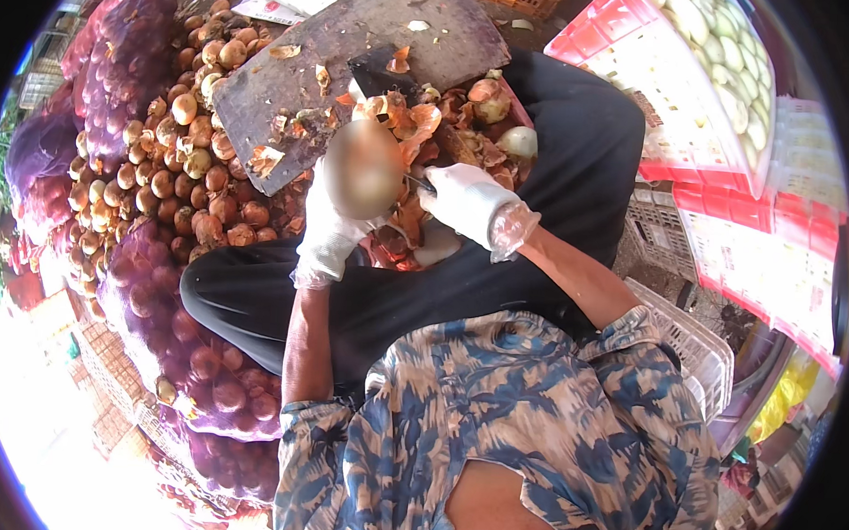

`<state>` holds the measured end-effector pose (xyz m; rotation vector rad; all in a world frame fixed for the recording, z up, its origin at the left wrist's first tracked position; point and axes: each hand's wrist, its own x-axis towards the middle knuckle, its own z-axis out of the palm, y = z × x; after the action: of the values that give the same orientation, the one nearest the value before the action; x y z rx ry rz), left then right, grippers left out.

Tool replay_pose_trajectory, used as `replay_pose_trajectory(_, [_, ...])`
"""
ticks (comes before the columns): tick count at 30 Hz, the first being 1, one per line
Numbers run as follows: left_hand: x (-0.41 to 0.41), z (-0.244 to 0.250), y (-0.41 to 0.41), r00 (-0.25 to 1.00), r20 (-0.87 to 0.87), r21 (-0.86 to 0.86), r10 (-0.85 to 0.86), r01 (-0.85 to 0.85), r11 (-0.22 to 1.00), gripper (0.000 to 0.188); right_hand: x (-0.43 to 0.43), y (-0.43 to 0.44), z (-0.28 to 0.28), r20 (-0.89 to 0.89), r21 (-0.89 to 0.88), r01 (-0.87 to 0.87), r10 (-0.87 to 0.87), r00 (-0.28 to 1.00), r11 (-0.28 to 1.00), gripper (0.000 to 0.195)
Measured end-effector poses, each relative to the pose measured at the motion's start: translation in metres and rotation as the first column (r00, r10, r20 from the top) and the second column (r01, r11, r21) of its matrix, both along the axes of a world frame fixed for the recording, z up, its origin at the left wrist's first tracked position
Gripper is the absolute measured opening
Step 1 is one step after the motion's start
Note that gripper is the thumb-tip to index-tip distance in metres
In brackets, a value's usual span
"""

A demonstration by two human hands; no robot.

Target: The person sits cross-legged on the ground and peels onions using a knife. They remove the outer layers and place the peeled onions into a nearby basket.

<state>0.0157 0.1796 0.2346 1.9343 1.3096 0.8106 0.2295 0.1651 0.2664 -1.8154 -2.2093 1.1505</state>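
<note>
A white glove covers my left hand [334, 215], which is shut on an onion [364, 173]; the onion is blurred, and loose orange skin hangs above it. In my gloved right hand [459, 199] is a small knife [419, 182] with a dark handle, close to the onion's right side; most of its blade cannot be made out. Below and behind both hands lie onion skins [412, 222] and a few onions, among them a pale one [519, 142] by my right thigh. A worn dark board [378, 35] with scraps of skin on it slants beyond my hands.
Heaped loose onions [188, 155] cover the ground at the left, beside purple mesh sacks [207, 369] of onions. Red and white crates [693, 127] stand at the right, the upper holding pale peeled vegetables [725, 58]. A white plastic basket [684, 340] sits near my right elbow.
</note>
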Motion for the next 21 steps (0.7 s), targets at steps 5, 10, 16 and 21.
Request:
replay_pose_trajectory(5, [0.000, 0.000, 0.000, 0.987, -0.159, 0.072, -0.004, 0.016, 0.997, 0.073, 0.006, 0.010, -0.014, -0.395, -0.266, -0.070, -0.042, 0.918, 0.961, 0.025])
replay_pose_trajectory(10, [0.005, 0.000, 0.000, 1.000, -0.028, 0.058, 0.008, -0.006, 0.998, 0.071, 0.016, 0.018, 0.029, -0.429, -0.690, -0.007, -0.403, 0.808, 0.723, 0.024])
replay_pose_trajectory(16, [0.015, 0.011, -0.007, 0.681, 0.670, -0.483, 0.295, 0.100, 0.870, 0.078, 0.034, 0.006, 0.007, -0.612, -0.767, -0.159, -0.634, 0.473, 0.621, 0.026])
replay_pose_trajectory(21, [-0.003, -0.009, -0.003, 0.880, 0.473, -0.137, 0.051, 0.016, 0.990, 0.088, 0.038, 0.006, 0.001, -0.637, -0.770, -0.270, -0.670, 0.382, 0.578, 0.033])
